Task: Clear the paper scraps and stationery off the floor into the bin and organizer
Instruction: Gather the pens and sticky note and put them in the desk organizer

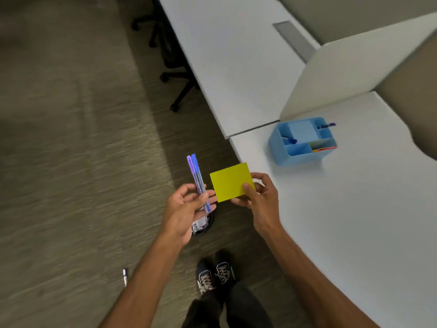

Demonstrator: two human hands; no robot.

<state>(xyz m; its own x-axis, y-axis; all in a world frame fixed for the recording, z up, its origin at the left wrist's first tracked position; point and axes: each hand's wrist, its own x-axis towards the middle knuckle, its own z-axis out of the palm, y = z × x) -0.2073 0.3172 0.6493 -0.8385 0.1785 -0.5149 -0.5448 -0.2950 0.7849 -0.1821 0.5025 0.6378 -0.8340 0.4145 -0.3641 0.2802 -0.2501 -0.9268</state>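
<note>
My left hand (186,207) grips two pens (198,178), one purple and one blue, with their caps pointing up. My right hand (259,197) pinches a yellow sticky-note pad (230,182) by its right edge, just right of the pens. Below my left hand a dark bin (205,227) stands on the carpet with crumpled white paper inside, mostly hidden by the hand. A light-blue organizer (300,157) sits on the white desk (354,221) to the right, holding blue pens and coloured paper. A small marker (125,276) lies on the floor at lower left.
Grey-brown carpet fills the left side. A second white desk (231,67) runs behind, split off by a white divider panel (354,67). Black office-chair bases (175,76) stand under it. My shoes (215,273) are at the bottom centre.
</note>
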